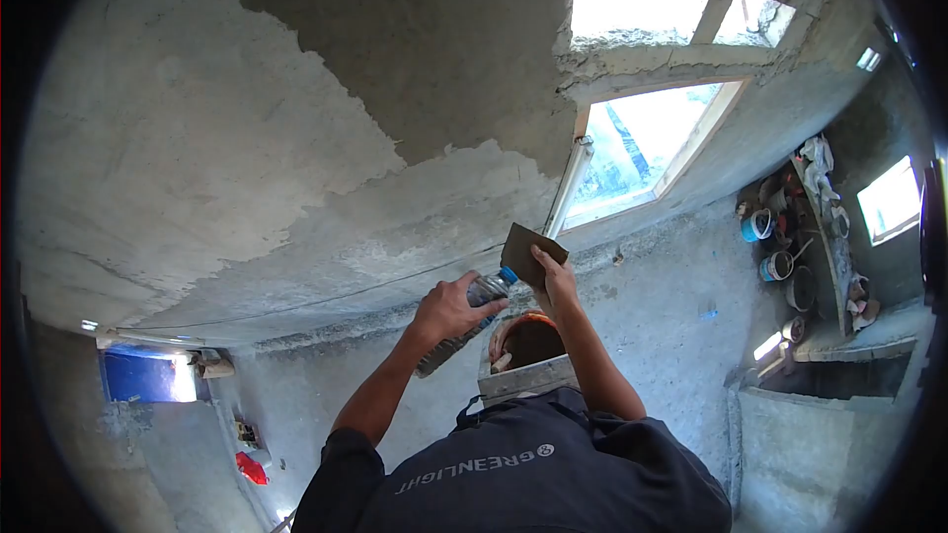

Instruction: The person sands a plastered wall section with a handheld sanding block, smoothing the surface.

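My left hand (pixel 449 311) is wrapped round a clear plastic bottle (pixel 487 289) with a blue cap. The bottle is tilted, its cap end up toward the right, close to the lower edge of a flat, square, grey-brown pad (pixel 529 249). My right hand (pixel 555 279) grips that pad at its right side, thumb across the face. Just below both hands stands a bucket with an orange rim (pixel 538 317) and dark contents. A pale board-like edge (pixel 530 380) lies between the bucket and my chest.
Ahead rises a plastered wall (pixel 247 128) with a darker, damp-looking patch (pixel 425 49). A window opening (pixel 642 148) has a long light-coloured bar (pixel 571 186) at its left side. Several buckets (pixel 777 266) stand by a plank at far right. A red item (pixel 252 469) lies at lower left.
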Tool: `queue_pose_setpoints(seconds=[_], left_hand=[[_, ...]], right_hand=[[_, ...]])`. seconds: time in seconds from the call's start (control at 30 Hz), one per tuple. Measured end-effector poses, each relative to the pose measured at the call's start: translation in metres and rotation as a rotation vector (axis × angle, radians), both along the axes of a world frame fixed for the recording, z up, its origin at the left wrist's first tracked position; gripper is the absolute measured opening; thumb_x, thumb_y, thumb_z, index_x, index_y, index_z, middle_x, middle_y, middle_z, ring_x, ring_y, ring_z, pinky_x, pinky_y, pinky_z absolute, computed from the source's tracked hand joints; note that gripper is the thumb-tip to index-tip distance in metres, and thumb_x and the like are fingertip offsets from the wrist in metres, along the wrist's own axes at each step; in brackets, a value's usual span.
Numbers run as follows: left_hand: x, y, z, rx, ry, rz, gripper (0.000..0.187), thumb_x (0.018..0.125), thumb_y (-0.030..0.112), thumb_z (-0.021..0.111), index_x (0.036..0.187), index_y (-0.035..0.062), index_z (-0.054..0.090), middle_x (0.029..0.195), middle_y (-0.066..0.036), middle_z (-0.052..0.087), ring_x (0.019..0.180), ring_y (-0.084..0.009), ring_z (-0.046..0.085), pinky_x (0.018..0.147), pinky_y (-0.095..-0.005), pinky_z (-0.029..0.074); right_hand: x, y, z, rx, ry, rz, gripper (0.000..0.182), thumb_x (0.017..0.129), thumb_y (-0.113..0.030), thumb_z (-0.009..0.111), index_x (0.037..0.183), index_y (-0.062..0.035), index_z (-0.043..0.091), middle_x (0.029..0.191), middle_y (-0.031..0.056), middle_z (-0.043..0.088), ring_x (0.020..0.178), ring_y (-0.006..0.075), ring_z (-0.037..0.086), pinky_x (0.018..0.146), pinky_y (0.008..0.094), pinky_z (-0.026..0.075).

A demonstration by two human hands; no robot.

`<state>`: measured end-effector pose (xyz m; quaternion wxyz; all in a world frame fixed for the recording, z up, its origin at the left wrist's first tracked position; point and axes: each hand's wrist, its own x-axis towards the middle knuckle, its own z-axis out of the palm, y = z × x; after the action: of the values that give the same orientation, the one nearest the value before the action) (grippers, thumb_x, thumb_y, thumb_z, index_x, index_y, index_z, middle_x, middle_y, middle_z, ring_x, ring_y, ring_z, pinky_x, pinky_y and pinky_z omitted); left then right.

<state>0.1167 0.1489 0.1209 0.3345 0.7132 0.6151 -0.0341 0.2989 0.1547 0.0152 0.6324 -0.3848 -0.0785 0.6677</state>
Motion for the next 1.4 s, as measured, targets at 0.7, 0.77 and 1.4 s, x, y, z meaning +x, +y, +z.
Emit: queue_pose_setpoints(seconds=[0.7,0.77,1.4], left_hand=[[0.003,-0.071,-0.054,0.334,-0.606,0.24,0.06,0.075,0.051,0.067,0.114,0.007,0.053,0.089,-0.018,0.066,0.086,-0.0344,0.066,0.072,-0.0397,0.051],[-0.001,-0.075,-0.057,0.34,-0.609,0.244,0.06,0.075,0.05,0.068,0.114,0.0067,0.053,0.091,-0.018,0.066,0.087,-0.0336,0.066,0.073,-0.0392,0.051],[-0.052,-0.101,-0.072,0.472,-0.691,0.626,0.049,0.073,0.029,0.074,0.109,0.0042,0.052,0.083,-0.017,0.066,0.078,-0.03,0.067,0.069,-0.0376,0.052]], right_hand=[[0.099,-0.036,-0.172,-0.321,-0.063,0.042,0.021,0.082,-0.002,0.062,0.102,-0.0042,0.057,0.095,0.0107,0.062,0.084,0.0287,0.064,0.074,0.0479,0.055],[0.085,-0.019,-0.164,-0.353,-0.044,0.016,0.022,0.08,0.001,0.062,0.1,-0.0036,0.057,0.093,0.0108,0.061,0.082,0.0286,0.063,0.074,0.0505,0.054],[0.015,0.29,0.326,0.912,-1.378,-0.942,0.058,0.071,0.009,0.054,0.126,-0.0098,0.053,0.12,0.0167,0.057,0.111,0.0285,0.056,0.086,0.0348,0.049]])
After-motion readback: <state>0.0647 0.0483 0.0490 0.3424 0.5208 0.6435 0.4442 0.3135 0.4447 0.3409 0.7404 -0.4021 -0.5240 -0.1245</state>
